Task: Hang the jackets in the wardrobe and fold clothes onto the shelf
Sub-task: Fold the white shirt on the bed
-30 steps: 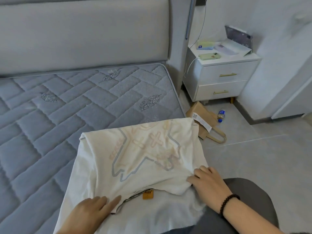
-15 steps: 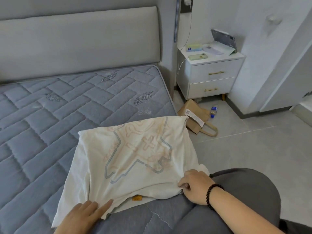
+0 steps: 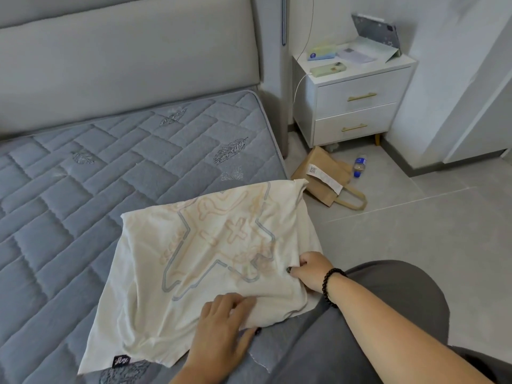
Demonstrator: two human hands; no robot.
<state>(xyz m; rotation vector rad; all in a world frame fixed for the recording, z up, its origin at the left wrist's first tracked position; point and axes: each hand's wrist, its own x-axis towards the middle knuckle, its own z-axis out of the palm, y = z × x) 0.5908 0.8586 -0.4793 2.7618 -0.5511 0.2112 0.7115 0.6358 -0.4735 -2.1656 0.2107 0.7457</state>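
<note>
A cream T-shirt (image 3: 210, 245) with a pale star print lies partly folded on the grey quilted mattress (image 3: 83, 203), close to its right edge. My left hand (image 3: 221, 328) holds the shirt's near edge, fingers on top and thumb tucked beneath the fabric. My right hand (image 3: 311, 270), with a black bead bracelet on its wrist, grips the shirt's right side with curled fingers. A small black label shows at the shirt's near left corner. No jacket, wardrobe or shelf is in view.
A padded grey headboard (image 3: 124, 65) runs along the back. At the right a white nightstand (image 3: 357, 95) carries a phone (image 3: 328, 70) and a tablet (image 3: 376, 31). A brown paper bag (image 3: 324, 176) and a small bottle (image 3: 359, 166) lie on the tiled floor. My grey-trousered knee (image 3: 388, 314) rests on the bed edge.
My left hand has slid right along the near hem and taken hold of it. My right hand has curled tight on the shirt's right side. The shirt's near part has been drawn in.
</note>
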